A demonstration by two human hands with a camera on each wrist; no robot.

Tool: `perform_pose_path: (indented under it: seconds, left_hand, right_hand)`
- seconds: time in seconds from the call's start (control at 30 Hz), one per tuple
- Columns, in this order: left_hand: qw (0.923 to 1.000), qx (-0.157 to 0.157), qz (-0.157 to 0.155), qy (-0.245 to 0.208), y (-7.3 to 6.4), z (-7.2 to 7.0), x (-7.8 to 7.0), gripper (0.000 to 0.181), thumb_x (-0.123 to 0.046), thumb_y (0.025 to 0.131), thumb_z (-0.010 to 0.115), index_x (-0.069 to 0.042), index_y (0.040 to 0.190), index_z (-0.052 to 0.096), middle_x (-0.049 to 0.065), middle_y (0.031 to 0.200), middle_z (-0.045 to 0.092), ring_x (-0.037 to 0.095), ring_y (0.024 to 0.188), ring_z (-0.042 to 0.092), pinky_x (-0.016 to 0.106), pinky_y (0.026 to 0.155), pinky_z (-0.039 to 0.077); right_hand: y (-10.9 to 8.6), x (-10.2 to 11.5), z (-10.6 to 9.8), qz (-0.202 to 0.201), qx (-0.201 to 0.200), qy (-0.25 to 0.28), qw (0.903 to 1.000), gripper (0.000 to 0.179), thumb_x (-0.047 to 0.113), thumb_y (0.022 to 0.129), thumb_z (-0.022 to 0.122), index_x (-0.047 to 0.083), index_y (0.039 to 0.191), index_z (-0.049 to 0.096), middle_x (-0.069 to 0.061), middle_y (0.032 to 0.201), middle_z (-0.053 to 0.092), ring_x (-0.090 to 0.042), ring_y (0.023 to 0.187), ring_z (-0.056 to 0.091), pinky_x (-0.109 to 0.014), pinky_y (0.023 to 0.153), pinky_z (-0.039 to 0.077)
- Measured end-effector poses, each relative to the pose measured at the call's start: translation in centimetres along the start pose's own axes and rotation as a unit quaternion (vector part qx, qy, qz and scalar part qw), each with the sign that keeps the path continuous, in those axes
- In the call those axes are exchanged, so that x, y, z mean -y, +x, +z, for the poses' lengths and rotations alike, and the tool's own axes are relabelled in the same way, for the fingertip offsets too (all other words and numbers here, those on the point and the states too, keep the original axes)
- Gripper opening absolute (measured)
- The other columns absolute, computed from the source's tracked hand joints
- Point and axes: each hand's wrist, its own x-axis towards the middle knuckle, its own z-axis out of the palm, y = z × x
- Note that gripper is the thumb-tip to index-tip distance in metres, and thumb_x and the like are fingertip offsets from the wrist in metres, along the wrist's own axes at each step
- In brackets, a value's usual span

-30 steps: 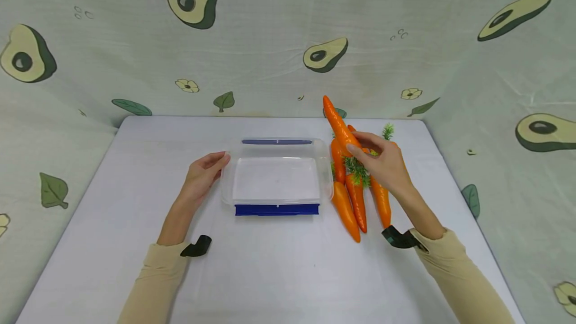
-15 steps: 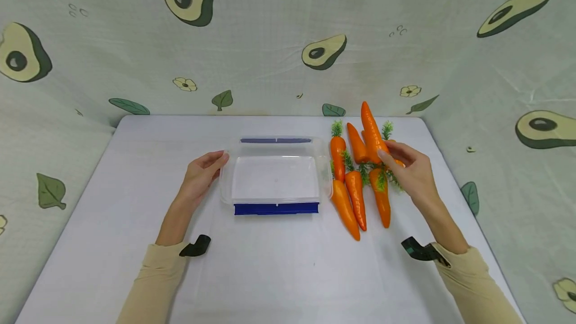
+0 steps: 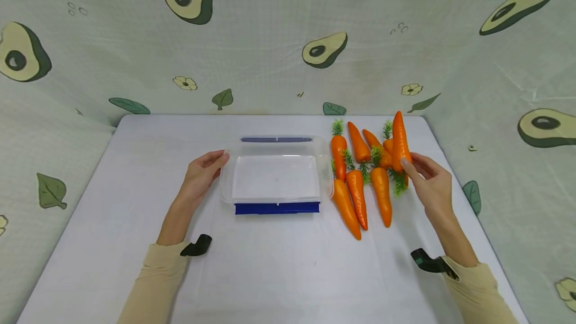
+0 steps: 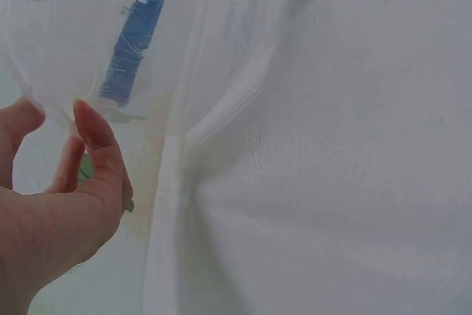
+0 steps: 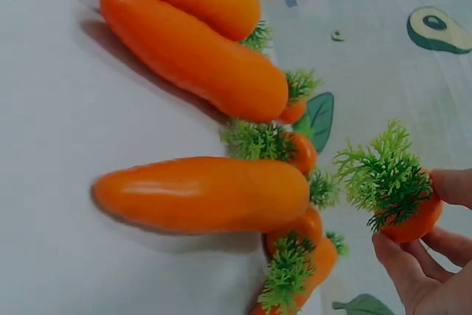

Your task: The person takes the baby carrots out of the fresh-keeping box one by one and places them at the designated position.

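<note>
My left hand (image 3: 202,176) pinches the left edge of a clear plastic food container (image 3: 276,202) with blue clasps along its front and back. In the left wrist view, thumb and fingertips meet at the container's clear rim (image 4: 55,112). My right hand (image 3: 430,182) holds an orange carrot (image 3: 400,139) with its tip pointing up and away, over the right side of a group of carrots. The right wrist view shows this carrot's leafy green top (image 5: 387,175) facing the camera, with thumb and fingers around the thick end.
Several more carrots with green tops lie right of the container, among them a front carrot (image 3: 347,210) and one beside it (image 3: 381,198). The white table (image 3: 279,269) ends at a cloth backdrop (image 3: 261,24) printed with avocados.
My right hand has moved right and slightly nearer with the carrot, from beside the container to the group's right side, uncovering other carrots. The left hand and container stay in place.
</note>
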Motion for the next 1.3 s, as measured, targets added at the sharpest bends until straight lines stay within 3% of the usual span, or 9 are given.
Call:
perform_pose_path:
  seconds: [0.2, 0.47, 0.63, 1.1, 1.2, 1.3]
  left_hand:
    - [1.0, -0.005, -0.002, 0.004, 0.0, 0.0, 0.0, 0.052, -0.041, 0.094, 0.077, -0.009, 0.132, 0.062, -0.009, 0.115, 0.065, 0.013, 0.104, 0.054, 0.02, 0.087, 0.049]
    - [1.0, 0.003, -0.006, 0.005, -0.1, 0.0, -0.2, 0.056, -0.04, 0.096, 0.074, -0.005, 0.137, 0.059, -0.008, 0.119, 0.063, 0.014, 0.112, 0.054, 0.022, 0.093, 0.048]
    - [0.9999, 0.002, -0.008, 0.01, -0.1, 0.0, -0.3, 0.058, -0.041, 0.096, 0.074, -0.005, 0.138, 0.058, -0.007, 0.122, 0.062, 0.015, 0.113, 0.054, 0.021, 0.094, 0.048]
    - [0.9997, -0.004, -0.01, 0.02, -0.2, 0.2, -0.4, 0.06, -0.043, 0.096, 0.073, -0.006, 0.14, 0.057, -0.006, 0.124, 0.061, 0.015, 0.112, 0.051, 0.024, 0.097, 0.046]
    - [0.9996, -0.007, -0.012, 0.023, -0.2, 0.2, -0.4, 0.06, -0.043, 0.096, 0.073, -0.006, 0.14, 0.058, -0.006, 0.124, 0.061, 0.016, 0.114, 0.052, 0.025, 0.099, 0.046]
    - [0.9998, -0.007, -0.009, 0.019, -0.2, 0.2, -0.4, 0.059, -0.042, 0.096, 0.073, -0.005, 0.14, 0.058, -0.006, 0.122, 0.062, 0.016, 0.113, 0.052, 0.024, 0.098, 0.047]
  right_hand:
    - [-0.1, -1.6, -0.6, 0.043, -0.02, 0.031, 0.9984, 0.058, 0.039, 0.098, 0.071, 0.008, 0.145, 0.059, 0.016, 0.11, 0.062, 0.0, 0.099, 0.06, -0.005, 0.078, 0.049]
    - [-0.5, -3.9, -1.4, 0.089, -0.062, 0.088, 0.9902, 0.058, 0.032, 0.094, 0.078, 0.003, 0.141, 0.061, 0.018, 0.1, 0.064, 0.003, 0.091, 0.062, -0.005, 0.074, 0.049]
    - [-0.6, -5.1, -1.7, 0.101, -0.078, 0.098, 0.9869, 0.058, 0.03, 0.093, 0.078, 0.001, 0.14, 0.061, 0.018, 0.097, 0.065, 0.003, 0.089, 0.062, -0.005, 0.072, 0.05]
    - [-0.3, -7.4, -2.2, 0.117, -0.052, -0.065, 0.9897, 0.064, 0.048, 0.097, 0.068, 0.002, 0.14, 0.061, 0.029, 0.084, 0.054, 0.009, 0.079, 0.054, -0.009, 0.063, 0.047]
    - [-0.1, -7.6, -2.2, 0.104, -0.053, -0.093, 0.9888, 0.061, 0.048, 0.097, 0.067, 0.001, 0.137, 0.064, 0.017, 0.09, 0.064, 0.011, 0.076, 0.052, -0.009, 0.062, 0.046]
    - [0.0, -7.5, -2.1, 0.086, -0.053, -0.121, 0.9875, 0.06, 0.048, 0.098, 0.065, 0.0, 0.134, 0.065, -0.008, 0.107, 0.073, 0.014, 0.074, 0.049, -0.009, 0.061, 0.045]
